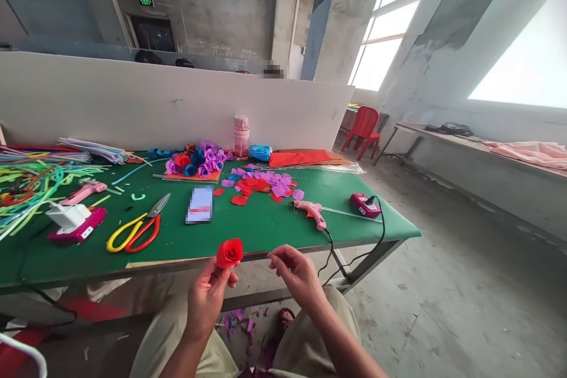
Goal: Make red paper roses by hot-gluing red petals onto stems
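A red paper rose (230, 253), its petals curled in a spiral, sits between the thumb and fingers of my left hand (208, 292), just off the table's front edge. To its right, apart from the rose, my right hand (299, 274) is closed in a pinch; whatever its fingertips hold, if anything, is too small to make out. Loose red and purple paper petals (266, 184) lie scattered on the green table (248, 227) beyond my hands. A pink glue gun (311, 212) rests on the tabletop, past my right hand, with its cord hanging over the edge.
Left of the phone (199, 205) lie scissors (139, 230) with yellow and red handles. Rolled paper flowers (199, 160) are heaped behind. A magenta power socket (365, 205) stands right, another (77, 230) left. Coloured stems (39, 174), a pink bottle (241, 137) and a white partition (177, 100) border the table.
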Demonstrator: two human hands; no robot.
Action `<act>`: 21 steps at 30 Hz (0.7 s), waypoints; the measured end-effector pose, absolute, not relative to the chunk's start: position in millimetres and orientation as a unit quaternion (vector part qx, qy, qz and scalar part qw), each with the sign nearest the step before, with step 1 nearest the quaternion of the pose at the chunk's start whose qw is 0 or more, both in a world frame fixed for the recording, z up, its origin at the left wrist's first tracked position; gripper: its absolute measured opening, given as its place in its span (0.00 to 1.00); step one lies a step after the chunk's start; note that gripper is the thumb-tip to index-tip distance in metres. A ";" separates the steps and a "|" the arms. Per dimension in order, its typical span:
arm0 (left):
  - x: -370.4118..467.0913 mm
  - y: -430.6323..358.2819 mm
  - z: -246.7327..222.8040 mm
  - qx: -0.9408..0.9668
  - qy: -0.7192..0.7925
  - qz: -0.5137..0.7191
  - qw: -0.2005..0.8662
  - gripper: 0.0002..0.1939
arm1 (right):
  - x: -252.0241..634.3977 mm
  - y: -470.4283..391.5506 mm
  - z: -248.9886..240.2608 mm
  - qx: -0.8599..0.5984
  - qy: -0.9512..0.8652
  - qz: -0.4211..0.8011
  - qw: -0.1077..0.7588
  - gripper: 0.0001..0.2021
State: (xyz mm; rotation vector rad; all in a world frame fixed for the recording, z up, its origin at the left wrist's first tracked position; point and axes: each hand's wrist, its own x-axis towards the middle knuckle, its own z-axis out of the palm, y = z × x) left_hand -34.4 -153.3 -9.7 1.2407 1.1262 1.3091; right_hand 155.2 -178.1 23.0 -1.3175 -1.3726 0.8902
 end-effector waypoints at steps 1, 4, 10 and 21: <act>-35.5 -153.3 -11.5 0.511 0.465 0.537 0.484 0.14 | 152.1 -178.3 23.9 -0.541 -0.574 0.366 0.494 0.10; -40.7 -153.7 -15.5 0.510 0.465 0.545 0.476 0.14 | 150.5 -175.7 23.1 -0.544 -0.591 0.342 0.488 0.10; -58.6 -160.5 -14.5 0.500 0.502 0.548 0.445 0.16 | 186.6 -128.8 38.6 -0.583 -0.610 0.218 0.491 0.09; -61.1 -165.0 -9.5 0.433 0.537 0.573 0.443 0.18 | 174.7 25.4 47.1 -0.634 -0.725 0.126 0.237 0.06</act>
